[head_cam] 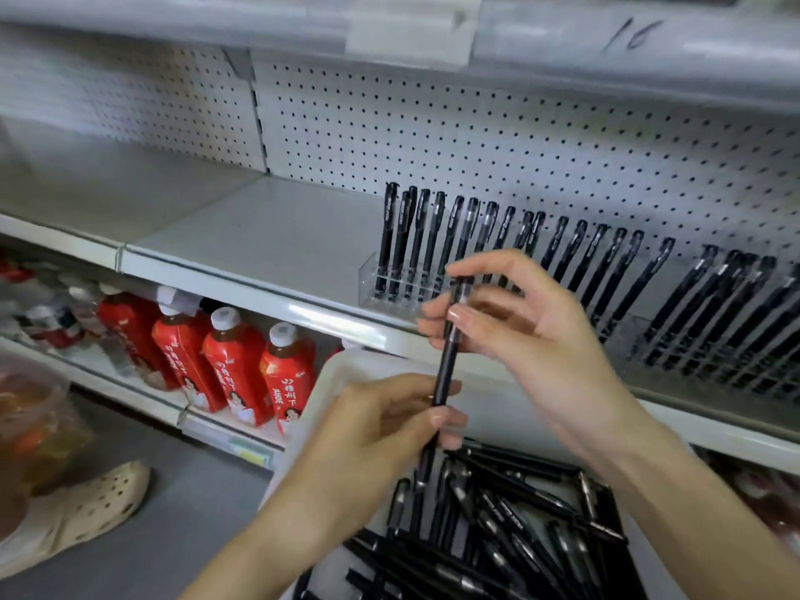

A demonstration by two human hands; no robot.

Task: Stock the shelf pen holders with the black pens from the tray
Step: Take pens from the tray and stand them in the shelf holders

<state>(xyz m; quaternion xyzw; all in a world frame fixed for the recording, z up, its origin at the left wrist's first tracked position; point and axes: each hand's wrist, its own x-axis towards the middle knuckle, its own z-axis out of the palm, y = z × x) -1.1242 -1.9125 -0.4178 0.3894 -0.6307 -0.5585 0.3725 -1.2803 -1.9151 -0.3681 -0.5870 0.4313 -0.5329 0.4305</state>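
Note:
One black pen (446, 365) stands nearly upright between both hands above the white tray (329, 383). My left hand (381, 430) pinches its lower part. My right hand (519, 326) grips its upper part near the cap. Several loose black pens (511, 513) lie heaped in the tray below. On the shelf behind stand clear pen holders (381, 292) with several black pens (433, 240) leaning in a row. Further right, more holders (675, 348) carry several more pens.
The white shelf (242, 236) runs left of the holders, backed by pegboard (433, 132). Red drink bottles (233, 365) stand on the lower shelf. A beige perforated shoe (86, 508) is on the grey floor at the left.

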